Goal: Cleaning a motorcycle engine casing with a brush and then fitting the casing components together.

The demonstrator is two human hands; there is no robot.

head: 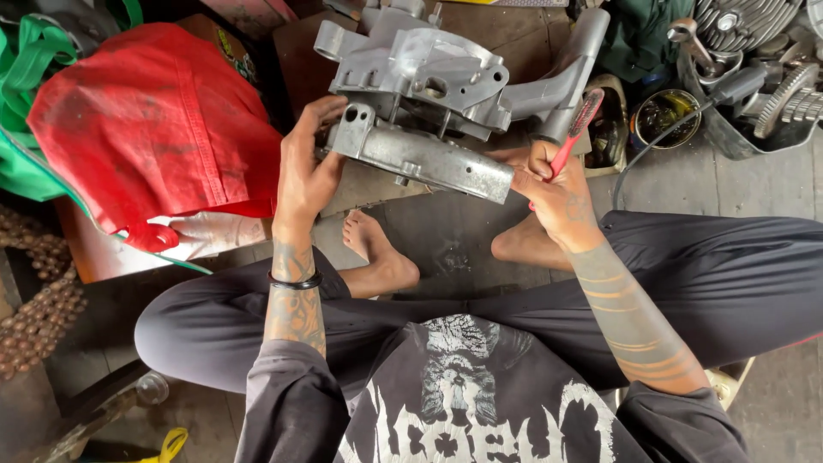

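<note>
A grey cast-metal engine casing (429, 94) stands tilted on the floor in front of my crossed legs. My left hand (307, 167) grips its left end, thumb and fingers wrapped around the edge near a round hole. My right hand (553, 193) holds a red toothbrush (576, 129) with its bristle end pointing up, and its fingers touch the casing's lower right corner.
A red bag (154, 120) with green straps lies at the left, with a rusty chain (39, 300) below it. A tub of gears and metal parts (754, 94) sits at the upper right, next to a small tin (664, 111) and a black cable. My bare feet (377, 253) rest under the casing.
</note>
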